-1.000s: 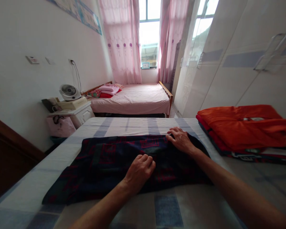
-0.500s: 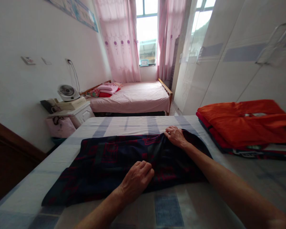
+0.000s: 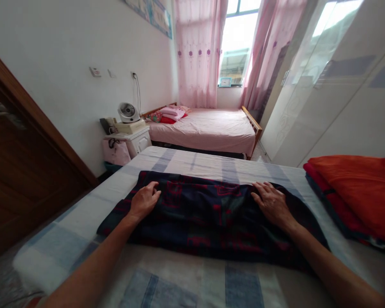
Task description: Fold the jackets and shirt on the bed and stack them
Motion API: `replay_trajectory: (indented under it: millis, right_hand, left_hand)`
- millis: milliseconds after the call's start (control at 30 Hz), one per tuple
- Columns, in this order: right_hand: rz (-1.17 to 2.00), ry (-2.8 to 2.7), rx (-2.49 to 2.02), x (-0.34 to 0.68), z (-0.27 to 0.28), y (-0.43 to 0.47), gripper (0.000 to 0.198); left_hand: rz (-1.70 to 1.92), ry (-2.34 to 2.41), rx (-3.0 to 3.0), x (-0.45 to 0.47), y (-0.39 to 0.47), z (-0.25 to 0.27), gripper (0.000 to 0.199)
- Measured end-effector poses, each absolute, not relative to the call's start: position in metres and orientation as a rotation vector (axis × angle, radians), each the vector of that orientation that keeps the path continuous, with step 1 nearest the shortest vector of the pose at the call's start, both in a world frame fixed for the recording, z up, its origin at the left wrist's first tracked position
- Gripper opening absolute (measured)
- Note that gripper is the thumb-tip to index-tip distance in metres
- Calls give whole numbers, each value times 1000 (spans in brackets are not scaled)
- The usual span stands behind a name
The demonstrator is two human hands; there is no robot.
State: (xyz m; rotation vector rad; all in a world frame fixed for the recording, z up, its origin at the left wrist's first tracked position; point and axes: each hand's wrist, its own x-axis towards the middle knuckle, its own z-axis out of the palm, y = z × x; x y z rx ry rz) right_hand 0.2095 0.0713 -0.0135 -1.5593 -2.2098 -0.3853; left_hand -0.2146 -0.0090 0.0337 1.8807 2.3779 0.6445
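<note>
A dark navy garment [image 3: 205,214] with red and green patches lies folded in a long strip across the bed in front of me; its exact kind cannot be made out. My left hand [image 3: 145,199] is over its left part, thumb and forefinger apart, with nothing seen in the fingers. On the right part of the cloth rests my right hand [image 3: 271,201], fingers stretched toward the far edge. Some creases run through the middle of the fabric between the two hands.
The bed's checked sheet [image 3: 167,278] surrounds the garment. To the right is a stack of folded clothes with an orange garment [image 3: 359,184] on top. Beyond stand a pink bed [image 3: 208,128], a nightstand [image 3: 139,139] with a fan [image 3: 128,111], and white wardrobes [image 3: 333,107].
My left hand has moved from the garment's near middle to its left part, its fingers loosening. My right hand has spread its fingers. The view has turned left, bringing more of the door in.
</note>
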Motion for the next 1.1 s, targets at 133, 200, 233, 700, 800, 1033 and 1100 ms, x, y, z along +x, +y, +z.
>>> replay_trajectory:
  millis: [133, 200, 233, 700, 800, 1033, 1100]
  right_hand:
    - [-403, -2234, -1600, 210, -19, 70, 43]
    - [-412, -2241, -1610, 209, -17, 67, 44]
    - [-421, -2244, -1610, 208, -14, 65, 44]
    - [-305, -2513, -1568, 195, -11, 70, 49]
    - [-230, -2520, -1563, 204, -19, 79, 51]
    - [-123, -2332, -1340, 186, 19, 40, 47]
    - [-43, -2391, -1214, 166, 28, 19, 40]
  left_hand:
    - [875, 2355, 1919, -217, 1, 43, 37]
    - [957, 2397, 1925, -224, 4, 47, 38]
    - [976, 2421, 1930, -227, 5, 48, 37]
    - [301, 2036, 2442, -182, -5, 2, 53]
    - [371, 2009, 2326, -192, -8, 9, 50]
    - [668, 2501, 1788, -246, -18, 34, 45]
    - [650, 2503, 1693, -256, -18, 32, 43]
